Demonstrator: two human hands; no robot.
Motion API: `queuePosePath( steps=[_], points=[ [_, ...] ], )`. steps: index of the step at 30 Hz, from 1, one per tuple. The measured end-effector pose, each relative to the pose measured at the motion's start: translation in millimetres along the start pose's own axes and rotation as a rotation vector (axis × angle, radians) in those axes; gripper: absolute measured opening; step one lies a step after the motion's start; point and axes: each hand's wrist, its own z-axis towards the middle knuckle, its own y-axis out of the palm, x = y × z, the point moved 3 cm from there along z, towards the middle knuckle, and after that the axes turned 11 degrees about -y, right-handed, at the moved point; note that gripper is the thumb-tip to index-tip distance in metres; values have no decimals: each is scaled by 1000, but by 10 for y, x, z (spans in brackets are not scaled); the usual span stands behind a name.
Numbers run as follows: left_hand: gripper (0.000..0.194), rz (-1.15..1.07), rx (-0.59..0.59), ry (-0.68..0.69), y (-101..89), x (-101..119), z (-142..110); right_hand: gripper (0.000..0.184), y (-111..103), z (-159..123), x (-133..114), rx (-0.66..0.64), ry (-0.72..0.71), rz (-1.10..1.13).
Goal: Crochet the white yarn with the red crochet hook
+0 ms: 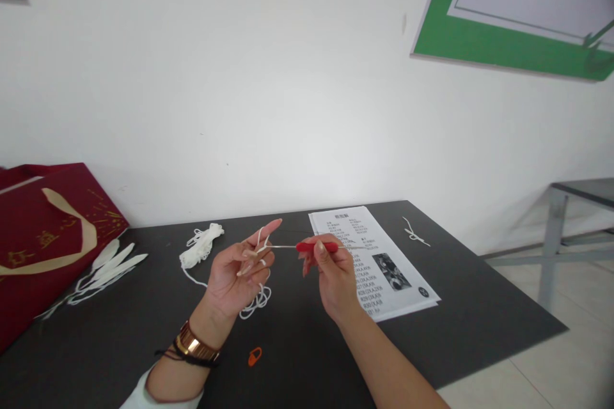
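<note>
My left hand (237, 271) is raised above the dark table (455, 307), index finger stretched out, the other fingers curled, with white yarn (261, 249) wrapped over the fingers. The strand trails down to loose loops (256, 301) under the hand and back to a small white yarn bundle (201, 244) on the table. My right hand (330, 275) pinches the red handle of a crochet hook (309, 246). Its metal tip points left into the yarn at my left fingers.
A printed instruction sheet (384, 268) lies right of my hands. An orange clip marker (254, 356) sits near the front edge. A dark red gift bag (43, 236) and white petal-shaped pieces (110, 262) lie at left. A knotted yarn scrap (415, 233) is at far right.
</note>
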Motion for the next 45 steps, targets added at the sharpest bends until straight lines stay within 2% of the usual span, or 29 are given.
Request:
queuePosePath(
  steps=[13,17,21,27,32,40,45],
  points=[
    [50,53,120,50,-34,28,17,14,11,31,-7,38,133,190],
    [48,217,163,71,-11,-64,59,16,51,6,36,-8,237,270],
    [50,290,209,41,-24,-195,89,16,121,-45,94,-72,331,304],
    [63,273,121,16,29,-252,84,17,70,-35,161,63,365,305],
    [66,293,105,50,60,-227,85,17,41,-18,161,103,374,313],
    [59,204,164,103,-44,-165,98,20,43,-9,173,32,430,339],
    [56,208,173,87,-23,-178,89,20,57,-21,171,20,434,344]
  ],
)
